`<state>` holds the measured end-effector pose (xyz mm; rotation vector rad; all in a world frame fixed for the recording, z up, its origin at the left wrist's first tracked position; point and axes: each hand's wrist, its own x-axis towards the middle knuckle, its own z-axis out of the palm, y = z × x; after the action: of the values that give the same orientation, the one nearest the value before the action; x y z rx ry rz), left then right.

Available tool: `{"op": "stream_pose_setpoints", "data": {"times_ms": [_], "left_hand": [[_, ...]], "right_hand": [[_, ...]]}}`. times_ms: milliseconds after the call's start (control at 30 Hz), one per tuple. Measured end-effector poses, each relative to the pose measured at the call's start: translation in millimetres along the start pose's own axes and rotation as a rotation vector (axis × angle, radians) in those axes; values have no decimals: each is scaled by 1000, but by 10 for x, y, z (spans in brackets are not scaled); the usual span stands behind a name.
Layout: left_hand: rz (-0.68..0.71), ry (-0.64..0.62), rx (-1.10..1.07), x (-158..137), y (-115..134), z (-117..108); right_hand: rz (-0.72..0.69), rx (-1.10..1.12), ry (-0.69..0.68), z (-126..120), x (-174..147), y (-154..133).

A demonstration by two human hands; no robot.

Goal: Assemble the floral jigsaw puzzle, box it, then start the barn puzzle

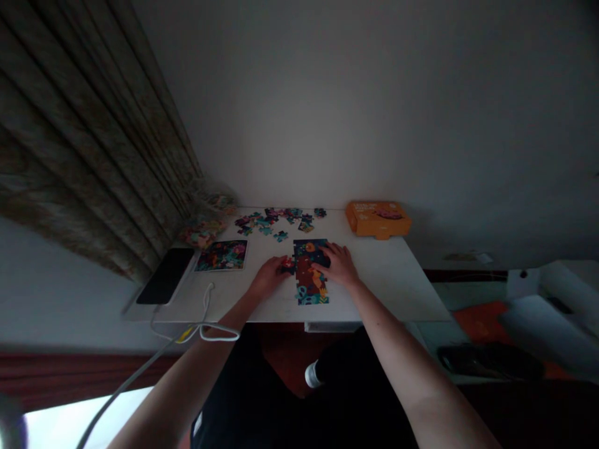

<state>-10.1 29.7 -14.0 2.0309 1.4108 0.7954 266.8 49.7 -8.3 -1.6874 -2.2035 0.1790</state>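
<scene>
Left hand (270, 275): we are pinching a red piece (287, 264), fingers nearly closed.
Right hand (341, 264): we are resting loosely spread fingers on the puzzle (306, 268)'s right side.
Location: the puzzle is lying near the tabletop (388, 287)'s front edge.

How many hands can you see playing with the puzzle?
2. The left hand has its fingertips at a small puzzle piece, and the right hand rests on the right edge of the joined puzzle. No other hand shows.
</scene>
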Motion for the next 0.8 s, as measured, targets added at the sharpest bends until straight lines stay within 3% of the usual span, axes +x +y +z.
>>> {"op": "stream_pose_setpoints", "data": {"times_ms": [167, 333, 433, 633, 800], "left_hand": [[39, 43, 302, -36, 121, 12], [36, 65, 441, -64, 199, 25], [101, 87, 455, -86, 211, 31], [383, 13, 404, -121, 163, 70], [431, 29, 414, -115, 142, 103]], "right_hand": [[-6, 1, 21, 6, 2, 7], [-19, 4, 38, 31, -1, 26], [-25, 4, 38, 37, 1, 34], [-36, -4, 38, 37, 3, 40], [-35, -11, 46, 37, 1, 34]]}}
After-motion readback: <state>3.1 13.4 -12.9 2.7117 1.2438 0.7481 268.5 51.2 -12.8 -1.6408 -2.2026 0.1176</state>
